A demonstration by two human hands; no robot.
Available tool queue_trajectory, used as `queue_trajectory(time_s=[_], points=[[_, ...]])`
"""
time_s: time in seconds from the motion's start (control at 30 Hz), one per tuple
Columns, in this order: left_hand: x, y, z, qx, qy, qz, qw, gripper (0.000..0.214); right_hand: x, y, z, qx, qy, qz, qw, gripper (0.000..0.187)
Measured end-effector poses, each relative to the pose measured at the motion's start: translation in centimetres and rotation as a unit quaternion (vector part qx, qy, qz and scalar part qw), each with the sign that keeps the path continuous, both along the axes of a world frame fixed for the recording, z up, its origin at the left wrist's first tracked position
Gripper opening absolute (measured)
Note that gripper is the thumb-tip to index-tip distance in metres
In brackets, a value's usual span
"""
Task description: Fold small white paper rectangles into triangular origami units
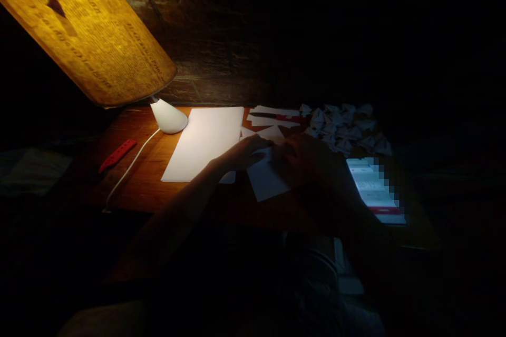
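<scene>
A white sheet of paper [265, 181] lies turned at an angle on the wooden table, under and between my hands. My left hand [253, 146] rests over its left side, fingers stretched to the right and thumb apart. Deep in shadow, my right hand [303, 150] is curled at the sheet's upper right part, its fingers closed at the paper. The sheet's far edge [275, 131] shows beyond my fingers. Darkness hides the exact contact of the fingertips. Left of my hands lies a stack of white paper [209, 137].
A lit lamp with a printed shade [87, 37] stands on a white base [169, 117]. Near its cord [132, 166] is a red-handled folding knife [117, 155]. Behind are paper strips [272, 109] under a red-and-black knife [286, 117], and several folded paper pieces [342, 126]. A phone [371, 184] glows at right.
</scene>
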State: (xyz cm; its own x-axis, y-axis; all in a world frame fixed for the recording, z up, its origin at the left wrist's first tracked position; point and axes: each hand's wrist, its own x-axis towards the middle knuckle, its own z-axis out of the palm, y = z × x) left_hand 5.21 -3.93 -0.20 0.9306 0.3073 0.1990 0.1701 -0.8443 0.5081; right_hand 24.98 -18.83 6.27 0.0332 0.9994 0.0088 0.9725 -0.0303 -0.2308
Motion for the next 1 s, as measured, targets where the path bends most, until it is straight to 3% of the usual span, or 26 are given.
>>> queue_trajectory(time_s=[0.2,0.4,0.67,1.0], points=[[0.2,0.3,0.0,-0.017,-0.016,0.039,0.999,0.040,0.0,0.7,-1.1,0.005,0.038,-0.046,0.998,0.030],[0.4,0.6,-0.4,-0.027,-0.038,0.074,0.996,0.035,0.8,1.9,-4.0,0.112,0.092,-0.024,0.989,0.033],[0.6,0.5,-0.2,-0.013,-0.096,0.045,0.994,0.051,1.2,2.9,-5.7,0.154,0.126,-0.039,0.979,0.028],[0.8,1.4,-0.9,-0.016,-0.103,0.014,0.994,0.042,1.3,3.3,-6.4,0.157,0.144,-0.072,0.974,0.034]])
